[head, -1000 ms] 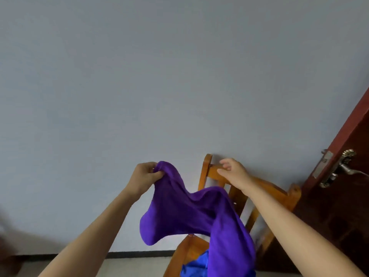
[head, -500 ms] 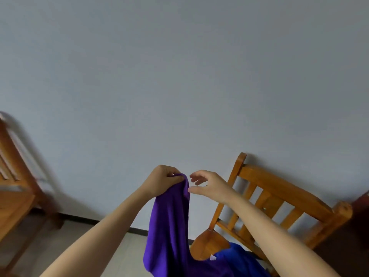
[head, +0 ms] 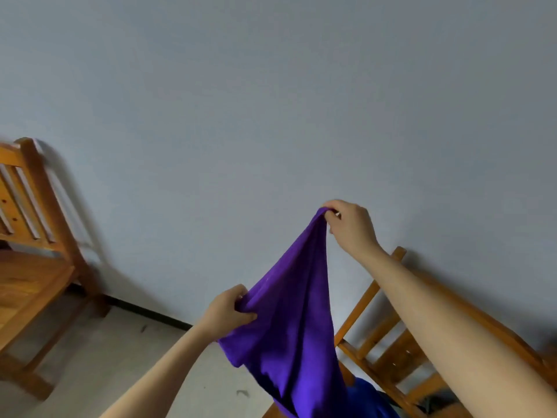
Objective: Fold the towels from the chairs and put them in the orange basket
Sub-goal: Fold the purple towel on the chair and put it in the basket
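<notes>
Opening-out step: the right grip (head: 351,226) pinches what seems a corner of the purple towel (head: 291,315), held aloft over the wooden chair (head: 364,303). The left grip (head: 227,309) bunches its edge. Next, find the matching corner and spread it flat.

A wide-angle camera worn on the person's head looks forward at a tilt, facing a pale wall (head: 271,101) that fills most of the frame. The left hand (head: 229,309) and right hand (head: 351,224), gripping a purple towel (head: 295,327), sit close before the lens. A left chair (head: 39,236) and a right chair (head: 361,306) flank a strip of floor (head: 105,357).
</notes>
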`<state>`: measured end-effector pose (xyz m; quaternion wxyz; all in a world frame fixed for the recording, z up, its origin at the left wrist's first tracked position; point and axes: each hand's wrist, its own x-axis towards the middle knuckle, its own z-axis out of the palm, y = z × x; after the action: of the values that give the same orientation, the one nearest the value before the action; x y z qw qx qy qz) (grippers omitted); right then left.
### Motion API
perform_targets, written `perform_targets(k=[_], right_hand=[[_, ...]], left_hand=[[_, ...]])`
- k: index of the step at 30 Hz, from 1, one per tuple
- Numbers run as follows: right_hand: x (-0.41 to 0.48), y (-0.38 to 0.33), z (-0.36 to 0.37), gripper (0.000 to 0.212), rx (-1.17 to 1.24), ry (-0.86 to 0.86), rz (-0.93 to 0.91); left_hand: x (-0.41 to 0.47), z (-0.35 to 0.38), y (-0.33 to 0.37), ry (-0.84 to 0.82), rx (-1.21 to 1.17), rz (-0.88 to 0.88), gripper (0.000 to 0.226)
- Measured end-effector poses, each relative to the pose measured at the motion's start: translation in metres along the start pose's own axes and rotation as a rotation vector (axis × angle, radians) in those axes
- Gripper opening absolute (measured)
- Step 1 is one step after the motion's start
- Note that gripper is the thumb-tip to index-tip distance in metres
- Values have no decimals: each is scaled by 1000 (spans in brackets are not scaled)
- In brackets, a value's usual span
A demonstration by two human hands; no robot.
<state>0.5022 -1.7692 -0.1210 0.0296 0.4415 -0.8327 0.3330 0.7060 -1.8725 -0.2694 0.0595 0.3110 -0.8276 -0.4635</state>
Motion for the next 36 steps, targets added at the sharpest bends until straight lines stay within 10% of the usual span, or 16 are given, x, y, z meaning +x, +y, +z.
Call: perform_targets(k=[5, 12, 20, 36], right_hand=[[60, -11, -38, 23, 270, 109, 58], [77, 14, -91, 31, 522, 197, 100], [13, 96, -144, 16, 667, 113, 93], [-200, 315, -174, 23, 709, -161, 461]], left_hand=[[-10, -63, -19, 167, -215, -56, 11], [-49, -117, 64, 387, -856, 316, 15], [-118, -36, 151, 439, -922, 449, 35], [-237, 324, 133, 334, -1264, -264, 78]])
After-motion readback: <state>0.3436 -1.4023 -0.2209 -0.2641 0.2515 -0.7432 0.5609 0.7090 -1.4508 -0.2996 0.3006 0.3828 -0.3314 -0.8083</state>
